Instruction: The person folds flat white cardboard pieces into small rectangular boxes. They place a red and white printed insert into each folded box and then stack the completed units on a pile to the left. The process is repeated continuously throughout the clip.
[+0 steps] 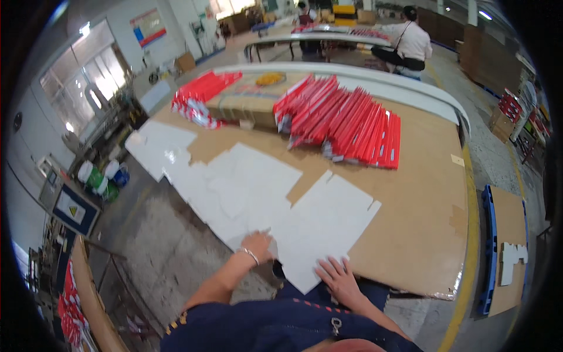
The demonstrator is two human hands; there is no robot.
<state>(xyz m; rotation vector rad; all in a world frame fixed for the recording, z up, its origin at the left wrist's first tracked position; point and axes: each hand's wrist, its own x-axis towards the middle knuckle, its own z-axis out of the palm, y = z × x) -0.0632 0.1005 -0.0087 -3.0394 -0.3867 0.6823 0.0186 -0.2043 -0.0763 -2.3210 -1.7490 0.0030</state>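
Note:
A large white die-cut cardboard sheet (pixel 258 196), with notches and tabs along its outline, lies flat over the left and near part of a brown board-topped table. On the sheet's near left edge rests my left hand (pixel 257 246), a light bracelet at its wrist and its fingers lying on the white surface. My right hand (pixel 340 278) lies with fingers spread on the near right corner of the same sheet. Neither hand is lifting the card. Farther back, a fanned row of red folded card pieces (pixel 346 123) leans across the table.
Beside the fanned row stand a brown carton (pixel 246 105) with a yellow tape roll (pixel 270 78) on top and another red stack (pixel 205 94). A blue-edged pallet (pixel 507 234) is at right, buckets (pixel 97 176) at left. A seated person (pixel 410 44) works behind.

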